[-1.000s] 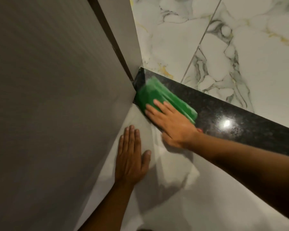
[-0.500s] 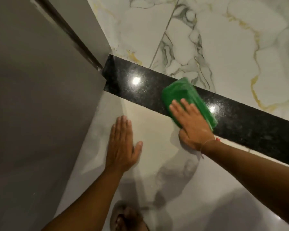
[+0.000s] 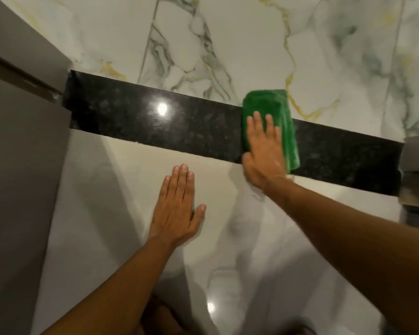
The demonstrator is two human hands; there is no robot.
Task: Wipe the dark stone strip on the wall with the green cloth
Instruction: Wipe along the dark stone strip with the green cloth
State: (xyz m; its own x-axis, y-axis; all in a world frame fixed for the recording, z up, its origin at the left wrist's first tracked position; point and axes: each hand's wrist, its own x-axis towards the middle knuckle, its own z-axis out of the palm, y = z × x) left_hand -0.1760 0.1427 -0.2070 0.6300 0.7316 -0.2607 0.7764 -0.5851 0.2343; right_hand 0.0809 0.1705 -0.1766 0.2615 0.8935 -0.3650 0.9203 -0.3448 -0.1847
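Note:
A dark speckled stone strip (image 3: 179, 126) runs across the wall from the grey panel at the left down to the right edge. A folded green cloth (image 3: 279, 112) lies flat on the strip, right of its middle. My right hand (image 3: 263, 151) presses flat on the cloth, fingers pointing up, palm overlapping the strip's lower edge. My left hand (image 3: 177, 209) rests flat on the pale tile below the strip, fingers together, holding nothing.
White marble tiles (image 3: 228, 39) with grey and gold veins fill the wall above the strip. A grey panel (image 3: 22, 189) with a dark seam stands at the left. A grey fixture (image 3: 417, 180) juts in at the right end of the strip.
My right hand has slid the green cloth along the strip from its left end toward the right. The view has followed rightwards; my left hand stays flat on the lower tile.

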